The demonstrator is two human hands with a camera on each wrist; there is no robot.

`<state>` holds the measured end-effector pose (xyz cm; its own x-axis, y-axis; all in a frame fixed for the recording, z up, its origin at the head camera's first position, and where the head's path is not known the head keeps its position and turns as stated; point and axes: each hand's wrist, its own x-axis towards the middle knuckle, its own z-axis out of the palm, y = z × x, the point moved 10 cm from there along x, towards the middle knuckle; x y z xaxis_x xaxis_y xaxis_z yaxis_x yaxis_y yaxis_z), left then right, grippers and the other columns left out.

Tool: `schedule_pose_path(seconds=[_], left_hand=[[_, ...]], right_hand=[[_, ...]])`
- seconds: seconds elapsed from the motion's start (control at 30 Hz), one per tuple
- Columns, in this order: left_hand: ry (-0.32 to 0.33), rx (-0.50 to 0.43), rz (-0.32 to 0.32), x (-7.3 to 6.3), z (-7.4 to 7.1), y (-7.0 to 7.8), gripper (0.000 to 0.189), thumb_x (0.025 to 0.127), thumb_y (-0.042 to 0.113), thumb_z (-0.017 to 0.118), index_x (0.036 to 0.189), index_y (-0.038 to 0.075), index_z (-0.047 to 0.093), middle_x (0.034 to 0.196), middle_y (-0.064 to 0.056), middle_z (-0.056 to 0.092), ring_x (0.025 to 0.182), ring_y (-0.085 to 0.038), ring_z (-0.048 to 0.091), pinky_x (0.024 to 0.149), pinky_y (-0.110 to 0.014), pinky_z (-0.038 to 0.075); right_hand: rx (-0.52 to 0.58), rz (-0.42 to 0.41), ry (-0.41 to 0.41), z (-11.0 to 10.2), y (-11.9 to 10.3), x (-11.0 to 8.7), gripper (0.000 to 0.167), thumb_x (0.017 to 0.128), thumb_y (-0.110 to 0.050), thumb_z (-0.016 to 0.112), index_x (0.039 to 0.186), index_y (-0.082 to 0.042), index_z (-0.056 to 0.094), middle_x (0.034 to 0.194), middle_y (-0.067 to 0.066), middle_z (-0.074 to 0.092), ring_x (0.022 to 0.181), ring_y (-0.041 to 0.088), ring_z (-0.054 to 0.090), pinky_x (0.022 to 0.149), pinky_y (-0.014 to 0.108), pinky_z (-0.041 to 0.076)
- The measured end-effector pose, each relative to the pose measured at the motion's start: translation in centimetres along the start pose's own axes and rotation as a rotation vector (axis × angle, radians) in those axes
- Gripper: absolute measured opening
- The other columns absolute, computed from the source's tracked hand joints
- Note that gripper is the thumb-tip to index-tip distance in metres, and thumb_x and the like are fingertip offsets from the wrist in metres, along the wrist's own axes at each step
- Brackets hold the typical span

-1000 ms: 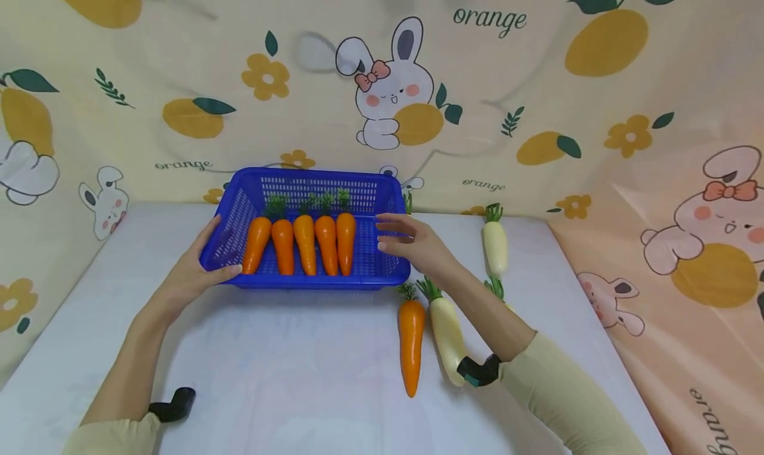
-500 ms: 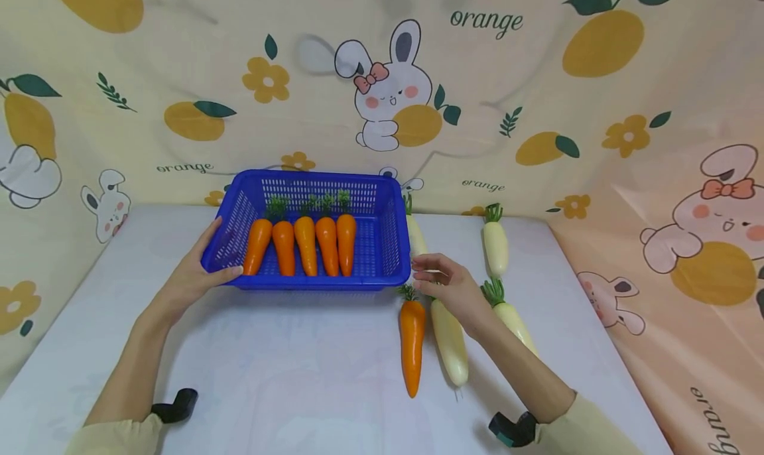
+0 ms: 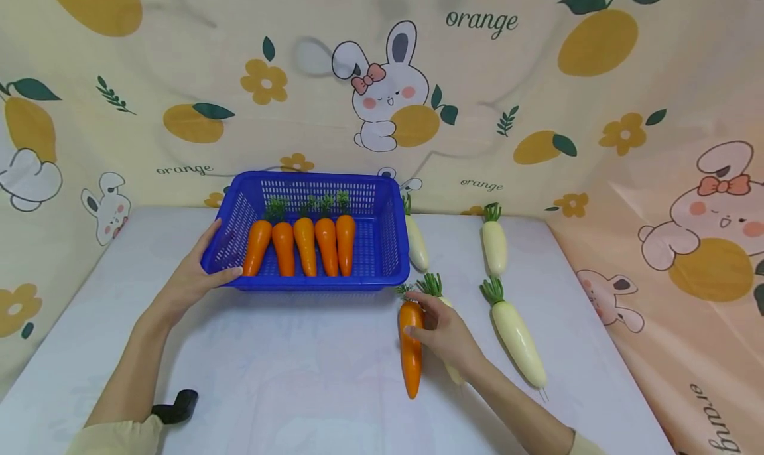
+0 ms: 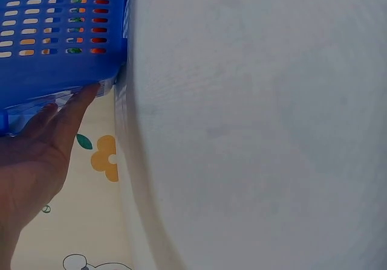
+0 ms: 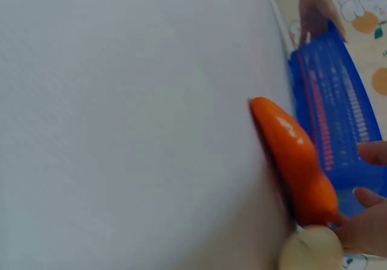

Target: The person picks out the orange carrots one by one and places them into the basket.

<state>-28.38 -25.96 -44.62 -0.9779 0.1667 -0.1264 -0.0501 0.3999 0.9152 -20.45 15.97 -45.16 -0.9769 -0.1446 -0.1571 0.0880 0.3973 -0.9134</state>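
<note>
A blue plastic basket (image 3: 322, 281) holds several orange carrots (image 3: 305, 246) in a row, green tops toward the back. My left hand (image 3: 190, 269) grips its left end, thumb over the front rim and fingers along the outside wall. In front of the basket's right corner lies a single carrot (image 3: 411, 369), pointed end toward me. My right hand (image 3: 447, 335) is over its upper part, fingers spread apart, thumb and index overlapping it in the head view. The right wrist view shows the same carrot (image 5: 296, 155) with fingertips (image 5: 373, 153) beyond its thick end. A white radish (image 3: 455, 375) lies partly hidden under the right hand.
Other white radishes lie to the right: one long radish (image 3: 519, 345) in front, one radish (image 3: 495, 248) farther back, and one radish (image 3: 417, 246) beside the basket's right wall. A printed cloth (image 3: 507, 77) hangs behind the white table (image 3: 286, 375).
My right hand has come away from inside the basket's right end, moving toward me and down to the loose carrot. The left hand stays on the basket, which has barely moved.
</note>
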Motion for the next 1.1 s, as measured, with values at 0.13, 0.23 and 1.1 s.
schedule_pose_path(seconds=[0.13,0.23,1.1], left_hand=[[0.001,0.0,-0.001,0.0,0.0,-0.1,0.099,0.094,0.032,0.068,0.157,0.042,-0.008,0.166,-0.012,-0.01,0.149,-0.046,-0.005,0.111,-0.075,0.006],[0.001,-0.006,0.0,0.1,0.0,-0.1,0.099,0.094,0.031,0.068,0.157,0.042,-0.008,0.166,-0.012,-0.01,0.149,-0.046,-0.005,0.111,-0.074,0.006],[0.005,-0.021,0.005,-0.1,0.1,0.1,0.098,0.095,0.031,0.068,0.158,0.041,-0.007,0.166,-0.012,-0.009,0.149,-0.046,-0.004,0.112,-0.074,0.007]], right_hand=[[-0.134,-0.024,0.047,0.7,0.5,-0.2,0.061,0.08,-0.005,0.081,0.136,-0.012,0.058,0.137,0.01,0.055,0.121,0.029,0.053,0.108,0.05,0.042],[-0.264,-0.078,0.063,1.1,0.3,-0.2,0.069,0.074,-0.006,0.086,0.137,-0.011,0.058,0.135,0.015,0.052,0.113,0.029,0.055,0.098,0.047,0.05],[0.003,0.07,0.084,-2.0,-0.3,0.2,0.07,0.076,-0.008,0.086,0.137,-0.025,0.058,0.137,0.009,0.053,0.114,0.036,0.058,0.083,0.039,0.058]])
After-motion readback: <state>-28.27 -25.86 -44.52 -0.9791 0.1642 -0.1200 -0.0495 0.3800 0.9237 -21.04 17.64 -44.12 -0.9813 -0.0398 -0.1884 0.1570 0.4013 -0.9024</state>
